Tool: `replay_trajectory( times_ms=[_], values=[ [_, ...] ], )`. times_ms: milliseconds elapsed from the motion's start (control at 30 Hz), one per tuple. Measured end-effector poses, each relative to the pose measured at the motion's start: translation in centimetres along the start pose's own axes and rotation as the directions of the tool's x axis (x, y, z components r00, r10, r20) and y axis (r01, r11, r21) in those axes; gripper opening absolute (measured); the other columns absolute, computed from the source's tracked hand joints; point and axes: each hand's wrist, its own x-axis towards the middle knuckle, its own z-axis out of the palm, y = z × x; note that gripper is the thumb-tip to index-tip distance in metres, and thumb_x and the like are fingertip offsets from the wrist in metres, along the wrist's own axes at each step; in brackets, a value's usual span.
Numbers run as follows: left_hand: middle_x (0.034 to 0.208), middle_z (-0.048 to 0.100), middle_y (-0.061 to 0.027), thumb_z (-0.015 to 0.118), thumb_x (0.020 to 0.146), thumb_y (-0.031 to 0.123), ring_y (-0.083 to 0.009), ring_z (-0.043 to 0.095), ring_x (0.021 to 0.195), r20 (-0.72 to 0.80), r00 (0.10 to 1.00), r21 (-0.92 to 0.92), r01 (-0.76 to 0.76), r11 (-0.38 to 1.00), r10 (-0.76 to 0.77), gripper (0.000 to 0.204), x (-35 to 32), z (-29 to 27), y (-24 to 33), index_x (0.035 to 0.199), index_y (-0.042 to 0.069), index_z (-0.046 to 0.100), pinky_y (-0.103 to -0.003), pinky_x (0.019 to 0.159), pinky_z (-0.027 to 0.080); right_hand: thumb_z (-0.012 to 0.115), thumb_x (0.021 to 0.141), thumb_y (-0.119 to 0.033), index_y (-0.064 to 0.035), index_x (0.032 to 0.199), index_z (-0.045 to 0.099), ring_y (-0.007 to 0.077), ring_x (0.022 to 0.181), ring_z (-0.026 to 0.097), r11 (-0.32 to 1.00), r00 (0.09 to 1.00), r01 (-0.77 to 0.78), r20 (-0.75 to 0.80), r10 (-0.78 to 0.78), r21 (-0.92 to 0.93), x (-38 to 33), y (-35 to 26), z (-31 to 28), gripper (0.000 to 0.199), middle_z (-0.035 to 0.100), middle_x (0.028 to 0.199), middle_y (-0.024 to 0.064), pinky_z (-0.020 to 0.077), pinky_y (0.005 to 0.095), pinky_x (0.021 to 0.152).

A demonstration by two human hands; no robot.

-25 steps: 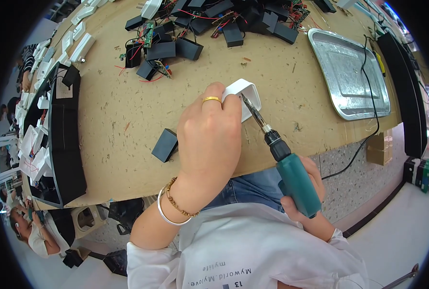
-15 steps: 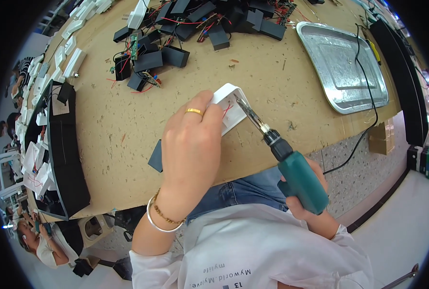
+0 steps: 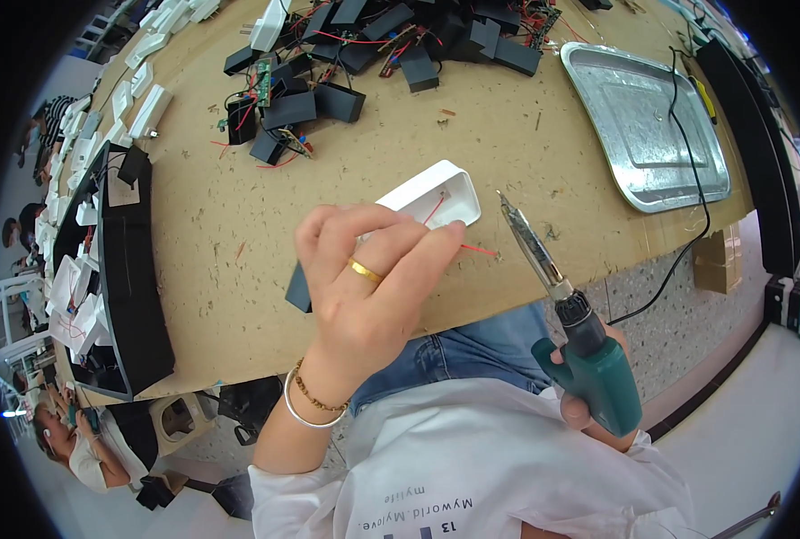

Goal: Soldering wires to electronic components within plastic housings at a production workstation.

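Observation:
My left hand (image 3: 364, 278) is closed over a white plastic housing (image 3: 447, 183), a hollow oblong case lying on the table with its open side up. Inside it a short red wire (image 3: 435, 209) shows. Another red wire (image 3: 481, 250) sticks out past my index fingertip; the palm side and most of the case's near part are hidden. My right hand (image 3: 579, 411) grips a green pistol-shaped soldering iron (image 3: 611, 382), its metal tip pointing up and away, apart from the case. A dark flat block (image 3: 299, 289) lies partly behind my left hand.
Several black boxes with wires and circuit boards (image 3: 292, 110) are heaped at the far side. A metal tray (image 3: 660, 135) lies at right, a black cable (image 3: 693, 171) across it. At left, a black bin (image 3: 135, 287) holds white cases. A person (image 3: 94, 449) works beyond it.
The soldering iron has drawn back from inside the white case, moving right and nearer me. My left fingers have shifted over the case, and a red wire now shows beside them.

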Motion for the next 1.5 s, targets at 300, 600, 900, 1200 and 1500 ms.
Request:
replay_trajectory(
  times_ms=[300,600,900,1200,1500],
  values=[
    [0.083,0.064,-0.0029,0.074,0.069,-0.003,-0.0248,0.058,0.085,-0.013,0.949,-0.149,0.311,0.939,-0.316,0.020,-0.6,0.0,0.6,0.085,0.006,0.068,-0.036,0.073,0.048,0.065,0.084,-0.046,0.0058,0.113,0.054,0.0363,0.104,0.056,1.000,1.000,-0.008,0.001,0.008,-0.022,0.8,-0.6,0.2,0.060,0.054,0.114,0.0211,0.0461,0.0480,0.087],
    [0.113,0.055,-0.0130,0.066,0.069,-0.001,-0.0330,0.059,0.093,-0.005,0.980,0.003,0.200,0.980,-0.200,0.013,-0.6,3.0,0.2,0.078,-0.002,0.057,-0.041,0.078,0.049,0.057,0.087,-0.048,0.0055,0.096,0.063,0.0338,0.095,0.060,0.947,0.997,0.083,0.031,-0.078,-0.312,3.0,-0.4,2.1,0.054,0.062,0.098,0.0169,0.0467,0.0489,0.089],
    [0.108,0.056,-0.0115,0.062,0.072,0.001,-0.0279,0.060,0.092,0.010,0.991,0.097,0.130,0.987,-0.132,0.010,-0.4,3.0,0.1,0.081,-0.002,0.058,-0.038,0.072,0.049,0.055,0.088,-0.044,0.0070,0.097,0.063,0.0369,0.096,0.060,0.918,0.995,0.101,0.050,-0.089,-0.383,3.6,-0.1,2.5,0.052,0.064,0.092,0.0180,0.0465,0.0536,0.092],
    [0.101,0.058,-0.0102,0.062,0.070,0.001,-0.0263,0.061,0.092,0.028,0.995,0.094,0.091,0.991,-0.094,0.010,0.1,3.2,-0.2,0.077,-0.003,0.056,-0.035,0.067,0.050,0.073,0.073,-0.032,0.0062,0.099,0.063,0.0319,0.094,0.061,0.945,0.997,0.081,0.007,-0.083,-0.317,4.3,0.0,2.4,0.047,0.064,0.100,0.0185,0.0450,0.0482,0.092],
    [0.098,0.060,-0.0105,0.064,0.073,-0.001,-0.0256,0.063,0.085,0.065,0.991,0.085,0.107,0.991,-0.113,0.009,0.4,2.8,-0.8,0.078,-0.004,0.057,-0.034,0.066,0.052,0.074,0.072,-0.032,0.0051,0.100,0.063,0.0319,0.091,0.060,0.947,0.997,0.079,0.008,-0.081,-0.313,4.5,0.3,2.5,0.047,0.063,0.101,0.0184,0.0457,0.0446,0.086]
  ],
)
